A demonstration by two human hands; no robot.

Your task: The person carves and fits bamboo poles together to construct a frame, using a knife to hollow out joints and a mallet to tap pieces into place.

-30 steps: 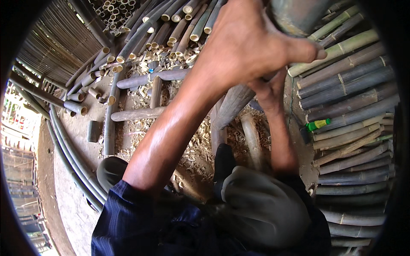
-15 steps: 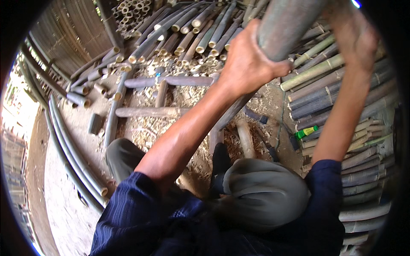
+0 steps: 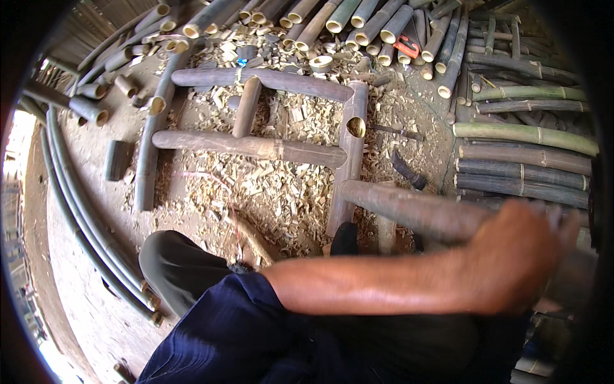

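Observation:
My left arm reaches across to the right, and my left hand (image 3: 515, 259) is closed round a thick bamboo pole (image 3: 416, 211), blurred by motion. The pole's tapered end lies against the right post (image 3: 352, 150) of a bamboo frame on the ground. That post has a round hole near its top. Two rails, an upper one (image 3: 294, 83) and a lower one (image 3: 256, 146), run to the left post (image 3: 150, 153), with a short crosspiece (image 3: 247, 105) between them. A small blurred patch of skin shows below the pole at far right; my right hand's fingers are hidden.
Wood shavings (image 3: 275, 185) cover the ground in and around the frame. A dark curved tool handle (image 3: 407, 169) lies right of it. Cut bamboo poles (image 3: 524, 152) are stacked at right and along the back. Long bent poles (image 3: 83, 211) lie at left, near a short bamboo piece (image 3: 116, 160).
The pole has swung down from a raised, upright hold to slant low at the right, its end now at the frame. My left hand moved right and down with it; my right hand dropped from sight.

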